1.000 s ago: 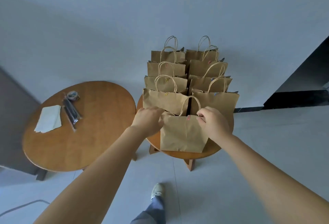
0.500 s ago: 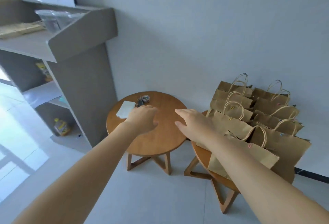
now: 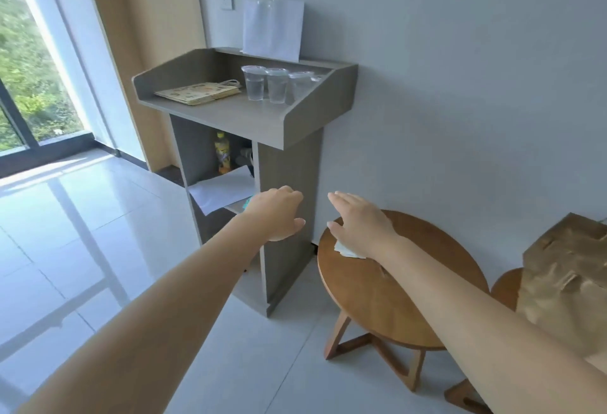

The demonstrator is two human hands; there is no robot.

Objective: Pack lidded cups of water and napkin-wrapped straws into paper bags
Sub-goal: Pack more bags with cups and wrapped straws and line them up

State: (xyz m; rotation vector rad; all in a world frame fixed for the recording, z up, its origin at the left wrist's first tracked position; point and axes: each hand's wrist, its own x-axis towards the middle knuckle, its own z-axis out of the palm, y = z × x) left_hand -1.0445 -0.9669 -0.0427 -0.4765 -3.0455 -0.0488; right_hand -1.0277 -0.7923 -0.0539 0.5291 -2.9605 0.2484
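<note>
- Head view: lidded cups of water [image 3: 277,85] stand in a row at the back of the grey stand's surface [image 3: 230,114], just beside a flat stack of unused paper bags [image 3: 198,93]. This looks like a supply point set near the packing spot.
- Upright brown bags [image 3: 568,275] sit at the far right edge, blurred, well apart from the cups.
- A white napkin [image 3: 348,251] lies on the round wooden surface [image 3: 371,308], partly hidden under the right wrist.
- The left grip [image 3: 279,213] reaches toward the stand with its fingers loosely curled and holds nothing.
- The right grip [image 3: 361,226] is spread flat, palm down and empty, above the napkin. I cannot tell whether it touches the napkin.
- Both arms point toward the stand, so fetching a cup seems to be the step in hand.
</note>
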